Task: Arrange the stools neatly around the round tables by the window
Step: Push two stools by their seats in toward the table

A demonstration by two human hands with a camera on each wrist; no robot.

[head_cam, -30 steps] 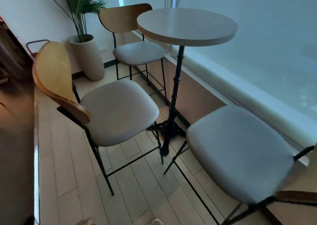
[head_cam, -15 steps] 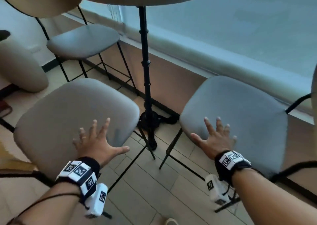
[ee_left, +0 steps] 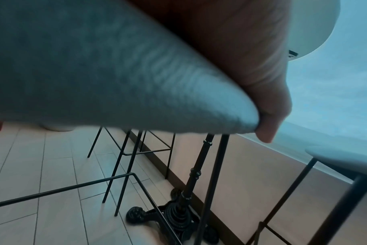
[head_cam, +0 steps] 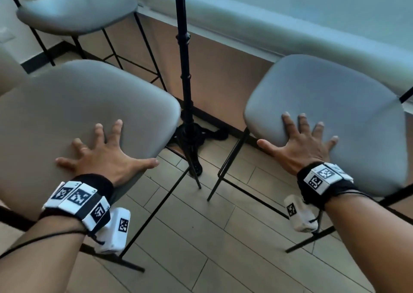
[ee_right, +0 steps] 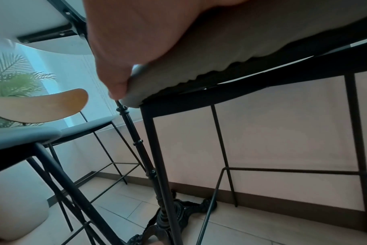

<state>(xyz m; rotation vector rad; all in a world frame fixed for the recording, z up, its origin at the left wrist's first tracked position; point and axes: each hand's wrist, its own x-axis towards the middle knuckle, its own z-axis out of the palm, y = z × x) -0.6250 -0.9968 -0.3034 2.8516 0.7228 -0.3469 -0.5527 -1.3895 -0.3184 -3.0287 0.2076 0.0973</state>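
Two grey padded stools flank the round table's black post (head_cam: 185,69). My left hand (head_cam: 107,149) rests on the near edge of the left stool's seat (head_cam: 78,104), fingers spread on the cushion and thumb lying along its rim. My right hand (head_cam: 299,140) lies flat on the near corner of the right stool's seat (head_cam: 330,100), fingers spread. In the wrist views, the left thumb (ee_left: 268,116) and the right thumb (ee_right: 115,79) each press against the seat edge. A third stool (head_cam: 76,8) stands at the far left by the window.
The table's cast black foot (head_cam: 194,134) sits on the wood-look floor between the stools' thin metal legs. A low wall and window ledge (head_cam: 290,28) run behind. A palm (ee_right: 15,79) and a wooden backrest (ee_right: 42,106) show at the left.
A second ago no hands showed and the whole table was in view. The head has tipped down and closer, and both hands have come forward onto the two seats.
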